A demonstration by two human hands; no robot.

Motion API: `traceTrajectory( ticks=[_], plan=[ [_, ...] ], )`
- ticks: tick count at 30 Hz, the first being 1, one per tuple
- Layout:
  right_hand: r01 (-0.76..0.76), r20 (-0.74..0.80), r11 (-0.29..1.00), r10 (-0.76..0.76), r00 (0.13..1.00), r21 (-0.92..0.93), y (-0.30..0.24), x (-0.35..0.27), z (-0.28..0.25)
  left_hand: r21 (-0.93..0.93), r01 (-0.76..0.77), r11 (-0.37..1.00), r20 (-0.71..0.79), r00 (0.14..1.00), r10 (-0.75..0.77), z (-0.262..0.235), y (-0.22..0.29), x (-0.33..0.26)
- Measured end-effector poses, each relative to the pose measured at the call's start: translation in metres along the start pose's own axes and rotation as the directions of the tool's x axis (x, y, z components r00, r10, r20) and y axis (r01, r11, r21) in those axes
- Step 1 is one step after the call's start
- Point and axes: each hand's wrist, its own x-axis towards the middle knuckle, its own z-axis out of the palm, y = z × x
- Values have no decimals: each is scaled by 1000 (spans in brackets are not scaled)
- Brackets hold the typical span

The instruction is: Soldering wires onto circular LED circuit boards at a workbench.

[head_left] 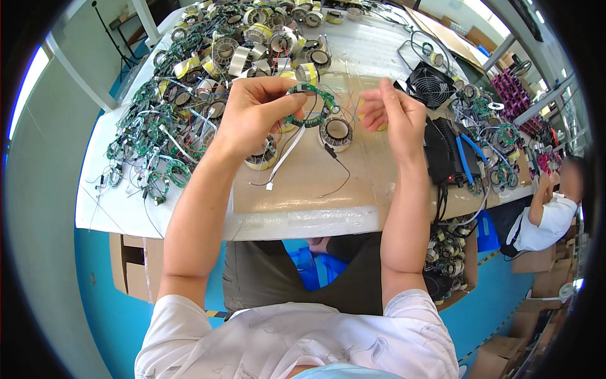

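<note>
My left hand point(255, 117) pinches a green ring-shaped circuit board point(329, 104) by its left side, above the brown cardboard. A white flat cable point(289, 155) with a small plug hangs from it. Just below the ring stands a wound coil ring point(336, 134), a thin black lead trailing from it over the cardboard. Another coil ring point(263, 158) sits under my left wrist. To the right, my right hand point(398, 117) is raised with its thumb apart from loosely curled fingers, and nothing shows in its grasp. Something yellow behind those fingers is mostly hidden.
Green circuit rings point(148, 148) and coil rings point(243, 60) are heaped at left and back. A black fan point(431, 87), a black box point(445, 148) and blue-handled pliers point(467, 161) lie at right, beside more circuit rings point(505, 136). A person point(544, 218) sits at far right.
</note>
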Motion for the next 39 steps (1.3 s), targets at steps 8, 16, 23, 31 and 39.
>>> traceTrajectory(
  ticks=[8,16,23,31,39],
  plan=[
    [40,146,685,97,985,-727,9,-2,23,-43,-179,983,-233,958,164,16,-15,-6],
    [115,269,688,120,955,-717,14,-5,29,-79,-184,980,-229,960,162,20,-19,-6],
    [287,505,788,35,862,-545,21,-9,-1,178,-114,977,-351,920,171,20,-18,-3],
    [313,599,799,72,797,-513,15,-6,-30,303,-424,853,-425,742,519,13,-25,1],
    [363,710,824,66,701,-434,12,-4,-37,662,-596,454,-49,570,820,44,-33,0]
  ],
)
